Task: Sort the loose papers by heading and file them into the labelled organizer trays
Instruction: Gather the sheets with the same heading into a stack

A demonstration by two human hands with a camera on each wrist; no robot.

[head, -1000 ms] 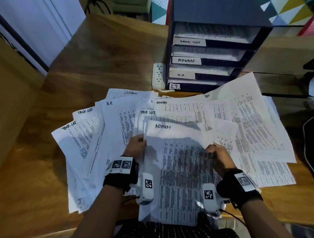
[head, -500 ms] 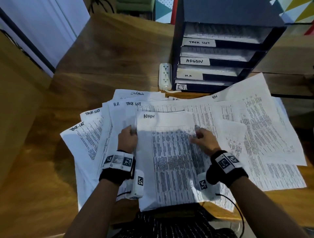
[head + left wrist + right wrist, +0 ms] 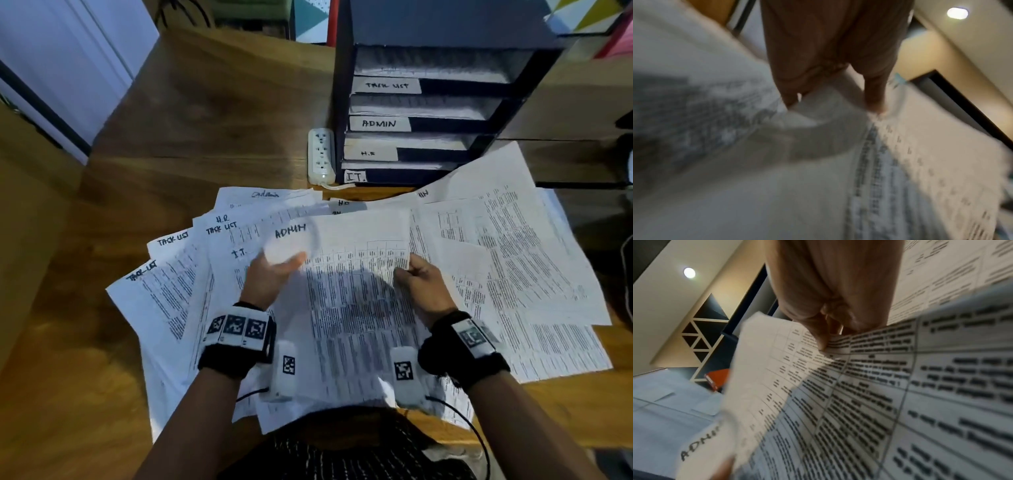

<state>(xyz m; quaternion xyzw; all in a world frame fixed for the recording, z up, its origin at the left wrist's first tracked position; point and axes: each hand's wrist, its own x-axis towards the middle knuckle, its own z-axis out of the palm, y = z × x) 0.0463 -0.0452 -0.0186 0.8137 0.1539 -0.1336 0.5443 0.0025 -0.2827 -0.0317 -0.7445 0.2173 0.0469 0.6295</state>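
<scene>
Held sheet: the ADMIN paper [image 3: 346, 294] is lifted off the heap near the front edge of the tabletop [image 3: 205, 113], its top edge toward the organizer [image 3: 445, 31].
Left grip: the left hand [image 3: 265, 282] grasps the sheet's left edge, thumb on top; that corner looks curled and blurred.
Right grip: the right hand [image 3: 423, 291] pinches the right edge between thumb and fingers.
Risk, wrong tray: the ADMIN tray [image 3: 385, 124] sits between TASK LIST [image 3: 387, 85] and H.R [image 3: 370, 153]; the slots are close, so a sagging sheet could slide into a neighbour.
Risk, creasing: the paper bows between the two grips; pushing it in while limp could buckle it against papers already in the tray.
Risk, extra sheet: a second page may cling underneath; I cannot tell if only one is held.
Risk, scatter: the loose papers [image 3: 513, 274] overhang the front edge and could be swept off by a wrist.
Count, trays: four labelled, the lowest I.T. [image 3: 354, 177].
Count, headings readable in the heap: three TASK LIST, one H.R, one I.T., one Admin besides the held sheet; others hidden.
Count, hands: two.
Count, power strips: one [image 3: 321, 156].
</scene>
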